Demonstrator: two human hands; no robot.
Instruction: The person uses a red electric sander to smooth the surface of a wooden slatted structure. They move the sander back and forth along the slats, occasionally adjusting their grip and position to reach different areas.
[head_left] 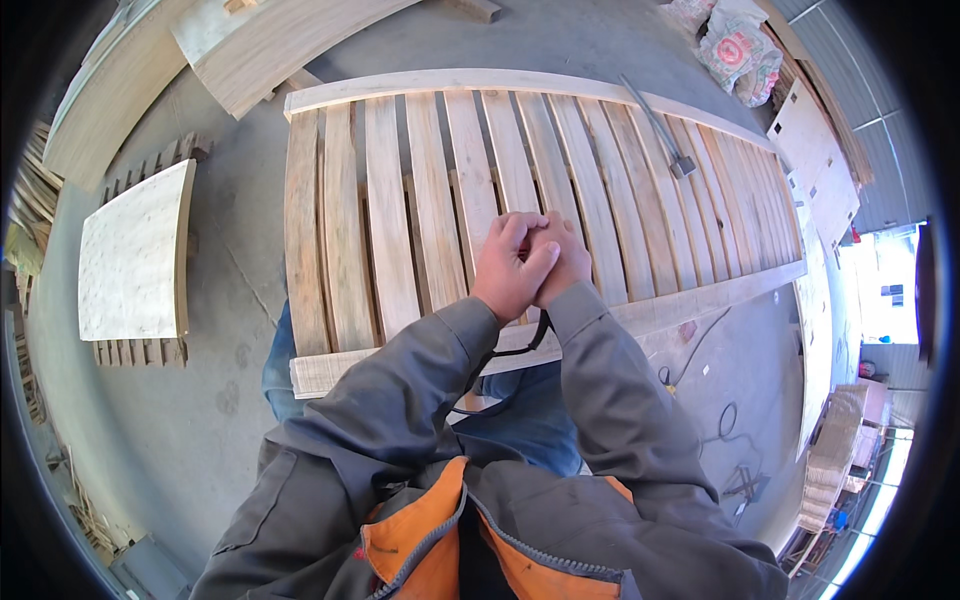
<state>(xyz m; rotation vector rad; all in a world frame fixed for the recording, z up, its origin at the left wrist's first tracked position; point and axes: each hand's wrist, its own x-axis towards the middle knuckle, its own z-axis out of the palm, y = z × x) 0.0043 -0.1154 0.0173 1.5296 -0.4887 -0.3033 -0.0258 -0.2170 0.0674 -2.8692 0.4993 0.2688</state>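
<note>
My left hand [510,265] and my right hand [564,256] are brought together over the middle of a slatted wooden frame [436,225]. The left fingers are curled, with the thumb lying against the right hand. Also closed, the right hand presses against the left fingers. Whatever lies between them, if anything, is hidden. A dark cord [522,350] hangs below my wrists. Farther off to the right, a hammer [682,166] rests on the slats, its thin handle pointing to the far rail.
At left, a pale board [135,255] lies on a stack of slatted wood. Large boards [270,50] stand at the far left. White sacks [740,50] lie at the far right. Cables [728,425] run over the floor at right, near stacked wood [835,450].
</note>
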